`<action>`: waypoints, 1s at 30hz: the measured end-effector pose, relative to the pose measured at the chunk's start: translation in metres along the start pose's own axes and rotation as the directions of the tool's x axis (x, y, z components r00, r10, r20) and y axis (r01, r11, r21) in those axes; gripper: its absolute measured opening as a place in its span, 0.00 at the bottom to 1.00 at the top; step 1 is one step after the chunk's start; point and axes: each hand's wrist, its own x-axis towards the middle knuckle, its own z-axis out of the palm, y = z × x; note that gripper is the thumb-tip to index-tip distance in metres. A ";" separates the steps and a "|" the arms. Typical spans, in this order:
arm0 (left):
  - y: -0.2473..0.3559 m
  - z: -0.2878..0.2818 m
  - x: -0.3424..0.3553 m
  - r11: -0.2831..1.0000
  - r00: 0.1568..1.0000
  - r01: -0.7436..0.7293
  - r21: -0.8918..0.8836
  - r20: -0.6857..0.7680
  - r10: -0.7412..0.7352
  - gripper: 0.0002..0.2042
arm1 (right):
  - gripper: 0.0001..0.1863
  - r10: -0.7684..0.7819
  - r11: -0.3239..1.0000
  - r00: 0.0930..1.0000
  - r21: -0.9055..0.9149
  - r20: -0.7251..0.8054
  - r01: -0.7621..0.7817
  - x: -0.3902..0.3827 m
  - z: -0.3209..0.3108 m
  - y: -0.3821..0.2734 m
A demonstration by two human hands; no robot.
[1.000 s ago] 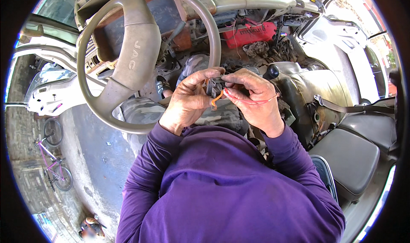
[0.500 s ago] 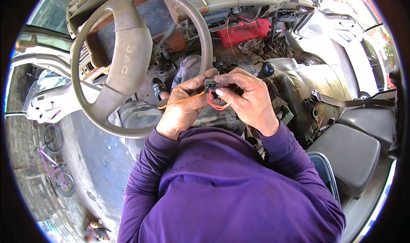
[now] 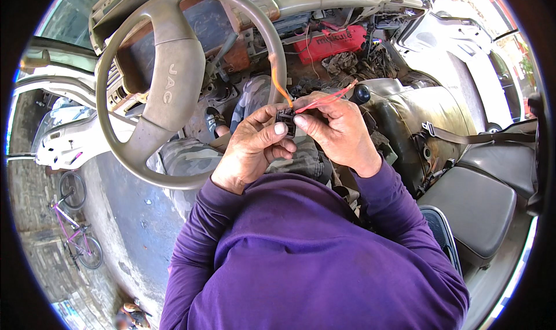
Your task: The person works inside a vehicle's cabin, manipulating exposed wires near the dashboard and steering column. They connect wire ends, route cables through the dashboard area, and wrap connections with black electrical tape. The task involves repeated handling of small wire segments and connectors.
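Note:
My left hand and my right hand meet at a small black connector, both gripping it just beside the lower right of the steering wheel rim. An orange wire rises from the connector's top, in front of the wheel rim. Thin red wires run from it up to the right across my right fingers. My left thumb lies on the connector's left side, my right thumb on its right. Camouflage-covered legs show below the wheel.
The steering wheel fills the upper left. A red case lies in the dashboard area with loose wiring. A gear knob, seats and open doors surround me. Outside at left are a bicycle and a person.
The connector has been turned in my fingers: the orange wire swung from lower left to pointing up, and the red loop that hung below now stretches up to the right.

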 end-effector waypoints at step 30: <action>-0.021 0.026 -0.001 0.899 0.975 -0.168 0.404 -0.064 0.211 0.21 | 0.12 0.227 0.928 0.943 0.347 -0.242 -0.134 0.001 0.007 0.023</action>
